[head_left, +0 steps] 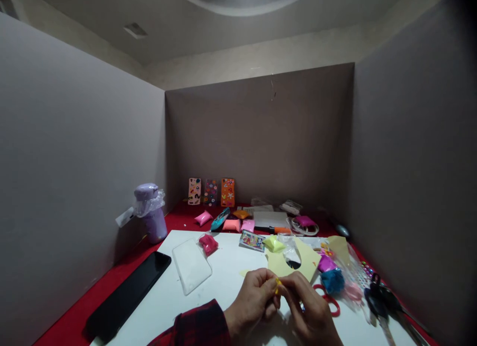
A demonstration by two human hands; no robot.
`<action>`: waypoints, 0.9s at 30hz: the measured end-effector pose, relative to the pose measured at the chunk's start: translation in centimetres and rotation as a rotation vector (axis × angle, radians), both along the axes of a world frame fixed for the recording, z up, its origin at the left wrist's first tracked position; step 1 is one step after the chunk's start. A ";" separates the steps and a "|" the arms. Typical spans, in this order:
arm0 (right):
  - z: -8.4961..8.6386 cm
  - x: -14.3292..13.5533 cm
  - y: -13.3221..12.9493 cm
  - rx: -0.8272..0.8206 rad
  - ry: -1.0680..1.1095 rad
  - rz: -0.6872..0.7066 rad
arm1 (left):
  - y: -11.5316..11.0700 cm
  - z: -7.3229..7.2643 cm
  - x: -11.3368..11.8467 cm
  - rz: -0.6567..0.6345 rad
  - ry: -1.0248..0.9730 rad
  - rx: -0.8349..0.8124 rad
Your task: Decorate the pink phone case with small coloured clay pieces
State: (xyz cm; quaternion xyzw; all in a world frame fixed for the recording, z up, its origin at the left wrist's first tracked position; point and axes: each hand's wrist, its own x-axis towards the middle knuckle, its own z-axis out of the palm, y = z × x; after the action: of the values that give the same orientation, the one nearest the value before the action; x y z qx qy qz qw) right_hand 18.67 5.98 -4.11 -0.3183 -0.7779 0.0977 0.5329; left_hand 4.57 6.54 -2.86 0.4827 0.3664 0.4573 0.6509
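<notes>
My left hand (257,294) and my right hand (307,303) meet low over the white board (149,301). Between their fingertips they pinch a small yellow piece of clay (278,282), mostly covered by the fingers. Left of the hands, a clear phone case (191,266) lies flat on the board. A red clay packet (208,244) touches or nearly touches its upper right edge. Behind the hands are a cut sheet of pale yellow paper (307,259) and a lime-yellow clay packet (274,243). Red-handled scissors (331,306) lie partly hidden beside my right hand.
A black phone (130,294) rests at the left, near a purple bottle (154,216). Three decorated phone cases (227,192) stand against the back wall. Several clay packets (231,225) lie before them. Keys (378,301) and a blue clay lump (332,281) are at the right.
</notes>
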 end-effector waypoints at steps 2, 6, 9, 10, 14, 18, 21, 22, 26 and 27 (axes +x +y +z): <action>0.1 0.0 0.1 0.013 0.035 -0.053 | 0.1 0.2 0.0 -0.007 -0.012 0.005; 0.0 0.3 0.1 -0.006 0.057 -0.105 | 0.2 0.7 -0.4 -0.029 -0.012 0.002; -0.3 0.4 0.1 -0.031 0.033 -0.065 | 0.4 0.9 -0.7 -0.010 -0.014 0.006; -0.4 0.5 0.1 -0.034 0.032 -0.066 | 0.5 1.0 -0.8 -0.001 -0.017 0.006; -0.6 0.6 0.1 -0.024 0.003 -0.026 | 0.5 0.7 -0.7 0.031 -0.014 -0.008; -0.4 0.4 0.2 0.001 -0.006 0.015 | 0.4 0.5 -0.7 0.044 -0.010 -0.025; -0.4 0.5 0.4 0.014 -0.010 0.020 | 0.2 0.5 -0.8 0.019 -0.005 -0.029; -0.5 0.5 0.4 0.016 -0.020 0.032 | 0.2 0.6 -0.8 0.007 -0.001 -0.029; -0.5 0.8 0.5 0.023 -0.023 0.014 | 0.0 0.9 -0.8 -0.041 0.002 -0.024; -0.5 0.8 0.5 0.022 -0.020 0.002 | 0.0 0.9 -0.8 -0.058 -0.001 -0.025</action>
State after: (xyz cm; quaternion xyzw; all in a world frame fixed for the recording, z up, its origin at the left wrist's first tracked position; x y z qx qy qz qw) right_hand 19.44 6.49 -4.61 -0.3123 -0.7847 0.0863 0.5285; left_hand 3.76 6.52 -1.94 0.4848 0.3577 0.4338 0.6700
